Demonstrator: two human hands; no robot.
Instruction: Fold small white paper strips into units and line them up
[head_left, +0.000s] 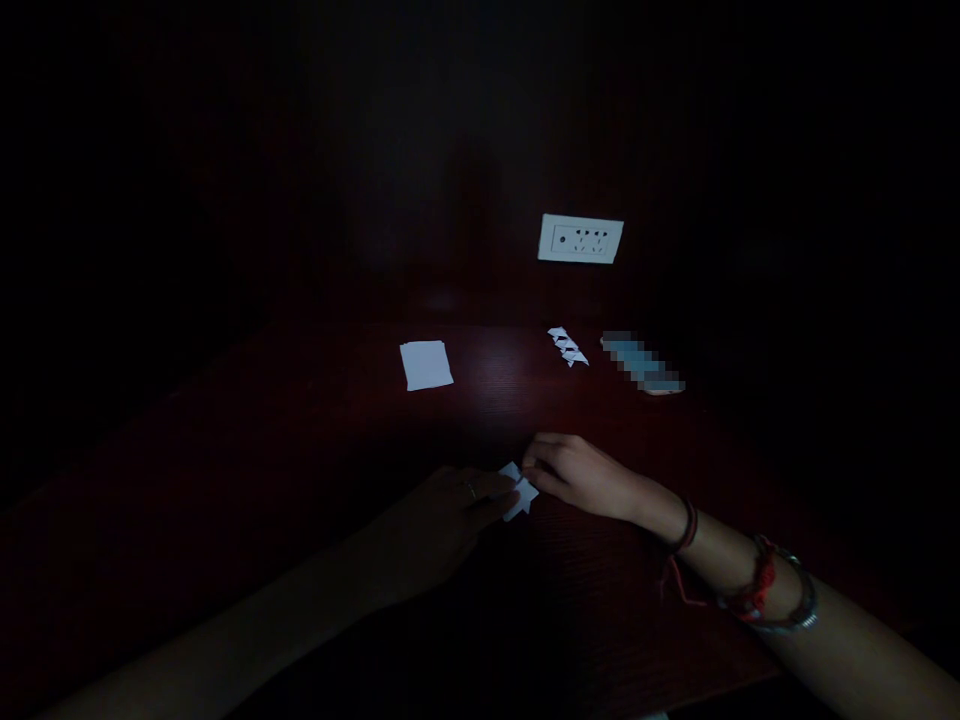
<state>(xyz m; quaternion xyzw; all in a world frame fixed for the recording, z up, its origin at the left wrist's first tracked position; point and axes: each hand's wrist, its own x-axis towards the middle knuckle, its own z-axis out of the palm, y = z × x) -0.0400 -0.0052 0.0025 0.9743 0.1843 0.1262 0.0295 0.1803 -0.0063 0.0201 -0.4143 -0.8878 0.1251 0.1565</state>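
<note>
A small piece of white folded paper (526,495) with pointed corners lies low over the dark red table in front of me. My left hand (457,505), with a ring on one finger, reaches in from the left; its thumb and forefinger grip the paper. At the paper's upper right edge, my right hand (574,470) is closed, fingertips bent together against it. Bracelets circle the right wrist and forearm. Dim light and the fingers hide part of the paper.
Farther back on the table (337,400) sits a stack of white square paper (427,365). Several folded white paper pieces (568,346) lie in a row to its right, beside a phone (641,362) with a blurred screen. A white socket panel (580,239) is on the back wall.
</note>
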